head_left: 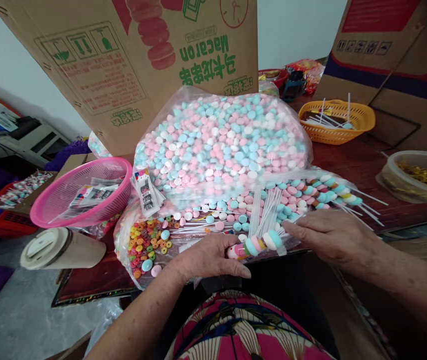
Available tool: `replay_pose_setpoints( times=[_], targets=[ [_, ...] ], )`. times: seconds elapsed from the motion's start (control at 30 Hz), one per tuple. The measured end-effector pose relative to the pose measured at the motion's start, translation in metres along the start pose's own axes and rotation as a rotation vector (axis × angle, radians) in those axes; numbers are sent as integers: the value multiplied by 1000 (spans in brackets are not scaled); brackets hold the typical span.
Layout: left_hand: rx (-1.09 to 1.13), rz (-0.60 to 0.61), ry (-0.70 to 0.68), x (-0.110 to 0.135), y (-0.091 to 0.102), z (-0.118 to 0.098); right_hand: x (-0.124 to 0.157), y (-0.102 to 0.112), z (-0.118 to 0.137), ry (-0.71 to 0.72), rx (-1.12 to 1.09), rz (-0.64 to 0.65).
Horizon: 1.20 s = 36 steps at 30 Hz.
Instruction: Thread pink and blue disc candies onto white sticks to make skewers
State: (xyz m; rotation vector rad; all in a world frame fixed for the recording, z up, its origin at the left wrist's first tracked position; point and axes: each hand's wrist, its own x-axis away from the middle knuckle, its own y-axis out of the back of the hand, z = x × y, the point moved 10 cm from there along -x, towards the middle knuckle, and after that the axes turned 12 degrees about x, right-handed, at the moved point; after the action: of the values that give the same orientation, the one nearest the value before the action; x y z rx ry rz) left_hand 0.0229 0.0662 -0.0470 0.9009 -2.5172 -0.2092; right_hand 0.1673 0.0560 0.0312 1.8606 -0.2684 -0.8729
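Note:
My left hand is closed around the lower end of a candy skewer, a row of blue, white and yellow pieces in a clear wrapper. To its right, my right hand reaches over the near table edge with fingers stretched out, close to the skewer's far end; its thumb is hidden. White sticks lie in a bundle just beyond the skewer. Loose pink, blue and white candies surround them. Finished-looking candy skewers are piled past my right hand. Small fruit-coloured ring candies lie left of my left hand.
A large clear bag of candies fills the middle, before a cardboard box. Left are a pink basket with printed wrappers and a lidded cup. Right are a yellow basket and a tub of gold ties.

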Motion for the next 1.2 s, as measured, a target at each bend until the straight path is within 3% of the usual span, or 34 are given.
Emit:
replay_pose_setpoints(
  times=[0.13, 0.2, 0.27, 0.37, 0.5, 0.57, 0.7, 0.83, 0.9, 1.0, 1.1, 1.2],
  targets=[
    [514, 353, 140, 1, -39, 4, -6, 16, 7, 132, 120, -90],
    [649, 396, 227, 2, -49, 8, -8, 15, 12, 154, 108, -87],
    [678, 342, 254, -3, -47, 14, -9, 8, 22, 180, 86, -63],
    [498, 204, 243, -13, -37, 23, -9, -9, 39, 195, 33, 18],
    [-131, -39, 143, -27, -13, 16, -6, -39, 49, 93, -64, 180],
    [-321, -96, 109, -26, -5, 8, -3, -50, 50, 51, -90, 234],
    [-332, -53, 78, -11, 15, 2, 2, -51, 42, -32, -111, 187],
    [-235, 157, 245, 6, 13, 29, 1, -35, 41, -12, -93, 44],
    [-166, 109, 265, 6, 14, 32, 0, -27, 44, 21, -51, -2],
    [-268, -41, 222, 3, 20, 22, -4, -15, 49, 64, 32, -35],
    [-388, -28, 216, 1, 14, 14, -8, -2, 56, 106, 101, -86],
    [-398, -15, 202, -3, 8, 10, -11, -6, 64, 138, 117, -44]
  ],
)
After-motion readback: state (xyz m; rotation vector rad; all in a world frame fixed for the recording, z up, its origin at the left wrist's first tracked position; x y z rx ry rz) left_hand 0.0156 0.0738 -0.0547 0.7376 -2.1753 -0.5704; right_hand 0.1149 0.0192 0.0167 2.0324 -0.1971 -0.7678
